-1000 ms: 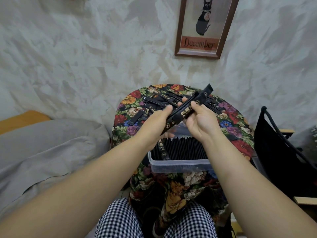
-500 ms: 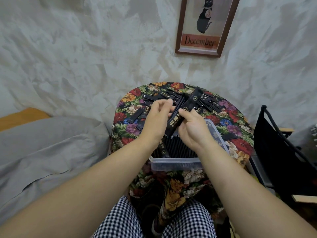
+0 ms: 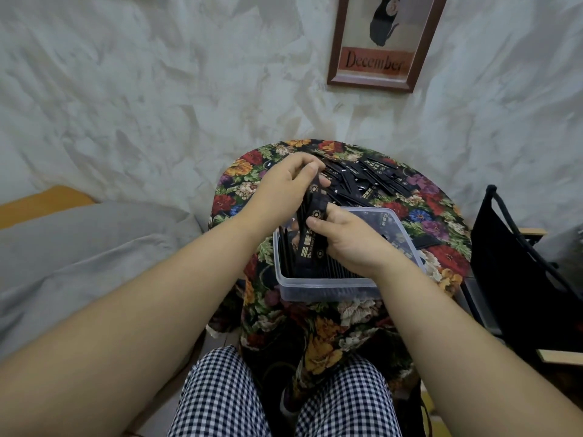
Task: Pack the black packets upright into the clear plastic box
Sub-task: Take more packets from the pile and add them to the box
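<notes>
floral-cloth round worktop (image 3: pixel 448 257) against a plastered wall. risk: bundle of black foil packets (image 3: pixel 310 234) could fan out or tip flat going into the clear plastic box (image 3: pixel 325 283), because the upright row under the grips looks tight. left grip (image 3: pixel 284 181) pinches the bundle's top and right grip (image 3: pixel 350 244) curls round its middle, both closed on it. loose black packets (image 3: pixel 372 175) lie beyond the left grip.

box (image 3: pixel 325 289) far end free, packets (image 3: pixel 339 270) crowd front
</notes>
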